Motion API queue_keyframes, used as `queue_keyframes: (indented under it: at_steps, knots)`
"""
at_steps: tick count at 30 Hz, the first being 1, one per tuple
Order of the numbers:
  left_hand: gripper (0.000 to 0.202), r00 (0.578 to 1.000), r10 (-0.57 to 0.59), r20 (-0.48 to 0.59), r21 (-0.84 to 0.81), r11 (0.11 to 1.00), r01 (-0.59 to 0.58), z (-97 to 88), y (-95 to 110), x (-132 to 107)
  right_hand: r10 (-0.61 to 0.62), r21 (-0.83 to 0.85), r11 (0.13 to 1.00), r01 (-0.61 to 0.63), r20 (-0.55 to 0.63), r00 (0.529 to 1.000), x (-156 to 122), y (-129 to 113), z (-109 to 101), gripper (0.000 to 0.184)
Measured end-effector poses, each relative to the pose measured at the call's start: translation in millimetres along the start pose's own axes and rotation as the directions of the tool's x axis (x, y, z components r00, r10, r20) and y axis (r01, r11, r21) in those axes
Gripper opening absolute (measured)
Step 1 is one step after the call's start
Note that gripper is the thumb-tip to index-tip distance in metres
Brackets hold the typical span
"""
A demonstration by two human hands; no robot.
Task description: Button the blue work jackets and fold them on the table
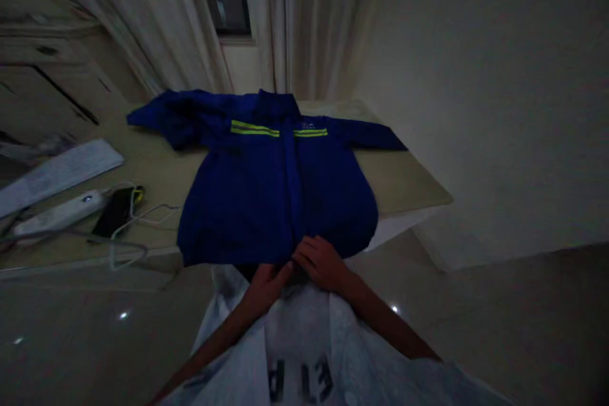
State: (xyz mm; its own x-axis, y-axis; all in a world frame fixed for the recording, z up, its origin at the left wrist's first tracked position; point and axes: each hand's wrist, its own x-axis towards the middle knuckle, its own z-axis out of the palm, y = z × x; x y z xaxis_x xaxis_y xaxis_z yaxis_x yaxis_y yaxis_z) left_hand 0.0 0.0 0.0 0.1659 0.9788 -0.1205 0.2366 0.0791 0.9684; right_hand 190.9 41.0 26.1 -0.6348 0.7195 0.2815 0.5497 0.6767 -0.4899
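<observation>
the jacket (247,196) is plain deep blue; its chest stripes (255,129) are bright yellow-green, split lengthwise by a darker line, with a small pale mark (308,125) nearby; the tabletop (404,181) is dull tan; the power strip (59,216) is white, the flat object (114,212) beside it black; the shirt (228,355) is pale grey-blue with black lettering (323,380); the curtains (318,19) are muted beige
</observation>
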Motion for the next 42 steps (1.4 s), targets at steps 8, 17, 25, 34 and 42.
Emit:
queue_keyframes:
  at_steps: [8,17,25,34,42]
  knots:
    - [0.044,0.999,0.027,-0.020,0.044,0.999,-0.026,-3.3,-4,3,0.042,0.023,0.999,-0.042,-0.026,0.999,-1,1,7,0.034]
    - [0.040,0.994,0.108,0.011,0.158,0.982,-0.109,-6.4,0,1,-0.051,-0.102,0.994,0.031,-0.194,0.980,2,6,16,0.045]
    - [0.045,0.996,0.068,0.057,0.142,0.987,-0.076,-12.0,-1,2,-0.093,-0.163,0.985,0.049,-0.272,0.958,4,2,18,0.042]
    - [0.053,0.999,-0.022,-0.031,-0.081,0.997,0.020,-5.9,2,6,-0.098,-0.145,0.988,0.057,-0.290,0.952,5,4,18,0.044]
    - [0.064,0.992,-0.097,-0.080,-0.036,0.995,0.094,-6.0,15,5,-0.176,-0.158,0.978,0.133,-0.301,0.937,4,3,10,0.041]
